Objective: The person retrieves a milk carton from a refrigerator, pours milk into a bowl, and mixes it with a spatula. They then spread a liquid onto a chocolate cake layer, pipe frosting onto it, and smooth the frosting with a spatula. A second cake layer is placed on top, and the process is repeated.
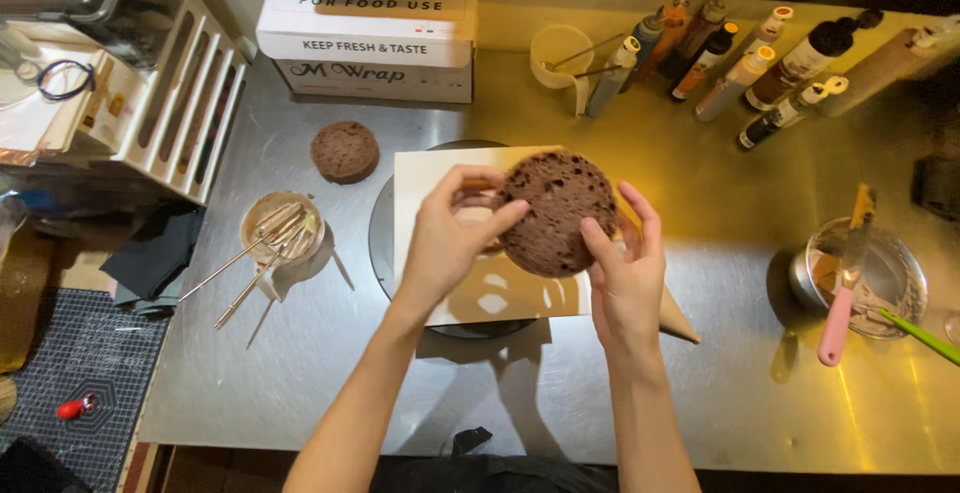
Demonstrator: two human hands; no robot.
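Observation:
A round, dark brown sponge cake layer [557, 211] with a pitted face is held tilted up above a square pale board [490, 288]. The board lies on a dark round turntable [381, 238]. My left hand [450, 238] grips the layer's left edge, fingers on top. My right hand [625, 268] holds its lower right edge. A second, smaller brown cake round [344, 151] sits on the steel table [300, 373] to the back left, apart from both hands.
A small bowl of thin metal tools [280, 228] stands left of the turntable. A metal bowl with a pink-handled spatula [855, 273] is at right. Several squeeze bottles [730, 63], a cup [560, 53] and a white wrap box [370, 38] line the back. A paper cone [676, 319] lies by my right wrist.

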